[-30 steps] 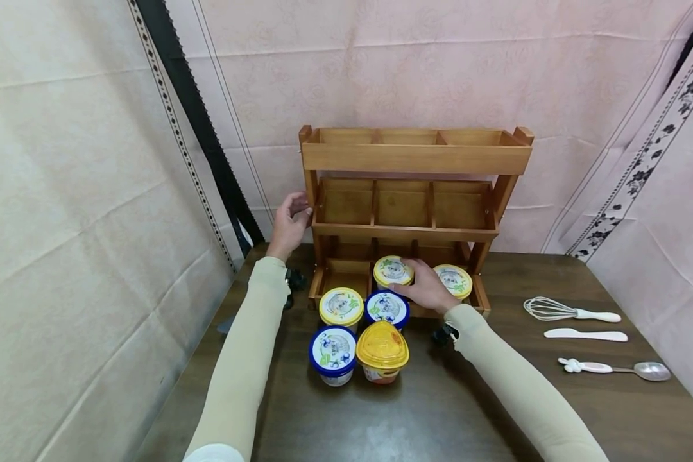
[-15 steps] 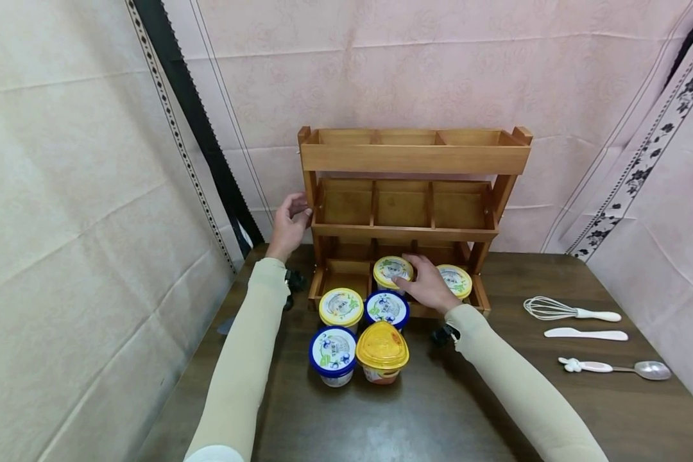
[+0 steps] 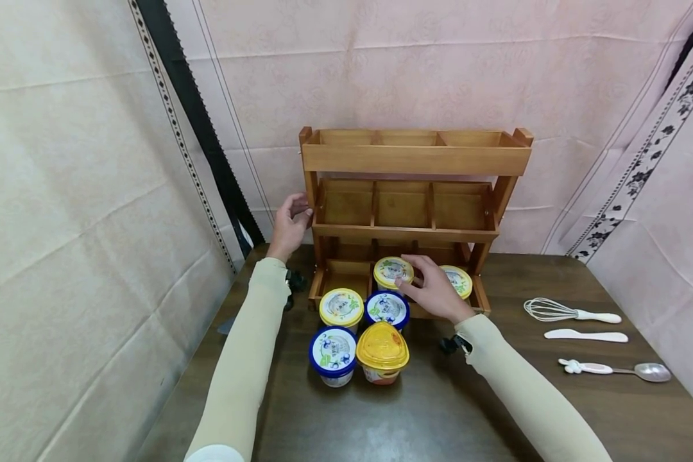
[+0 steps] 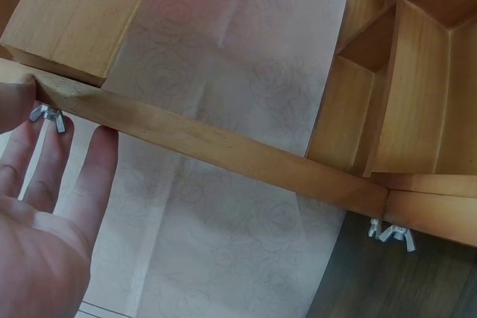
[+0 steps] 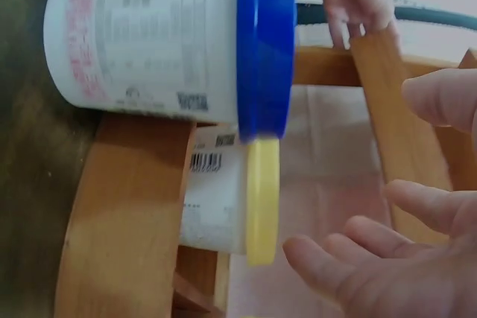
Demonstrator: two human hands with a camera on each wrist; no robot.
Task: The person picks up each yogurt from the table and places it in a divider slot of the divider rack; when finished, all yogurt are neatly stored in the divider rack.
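My left hand (image 3: 290,224) holds the left side post of a three-tier wooden rack (image 3: 416,160). In the left wrist view, its thumb lies on one side of the post (image 4: 216,147) and fingers on the other, around a wing nut (image 4: 48,115). A yellow-lidded tub (image 3: 393,271) sits in the bottom tier's middle compartment. Just right of it is my right hand (image 3: 436,292), fingers spread and holding nothing; the right wrist view shows a gap between the fingertips and the yellow lid (image 5: 262,202). Another yellow-lidded tub (image 3: 456,281) stands in the right compartment, partly hidden by that hand.
Before the rack stand a yellow-lidded tub (image 3: 341,307), two blue-lidded tubs (image 3: 387,308) and a tub with a domed yellow lid (image 3: 383,346). A whisk (image 3: 572,310), white knife (image 3: 586,335) and spoon (image 3: 615,369) lie at the table's right.
My right hand has let go of the middle yellow-lidded tub and drawn back slightly to the right. The tub stays in its compartment. My left hand has not moved.
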